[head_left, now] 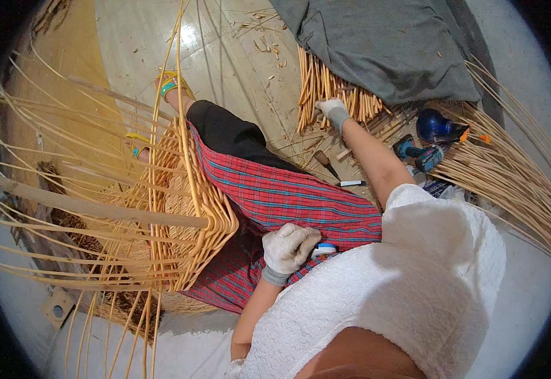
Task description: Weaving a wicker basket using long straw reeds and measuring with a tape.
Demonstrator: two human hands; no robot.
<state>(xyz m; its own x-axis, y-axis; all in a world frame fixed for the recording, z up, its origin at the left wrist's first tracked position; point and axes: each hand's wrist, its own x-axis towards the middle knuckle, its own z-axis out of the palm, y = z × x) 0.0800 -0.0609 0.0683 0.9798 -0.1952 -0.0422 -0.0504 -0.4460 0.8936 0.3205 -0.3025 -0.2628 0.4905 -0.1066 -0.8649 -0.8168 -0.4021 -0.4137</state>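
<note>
An unfinished wicker basket lies on its side by my legs, its long stakes fanning out to the left. A thick pale stick runs out from its near corner. My left hand, in a white glove, rests closed on my red checked cloth; what its curled fingers hold, if anything, is hidden. Close beside it is a small white-and-blue round object. My right hand, gloved too, reaches forward to a bundle of cut wicker rods, its fingers bent against them.
A dark grey cloth covers part of the rods. To the right are a cordless drill, a dark blue bottle and long loose rods. A dark-handled tool and a white-and-black tool lie near my leg. Offcuts litter the floor.
</note>
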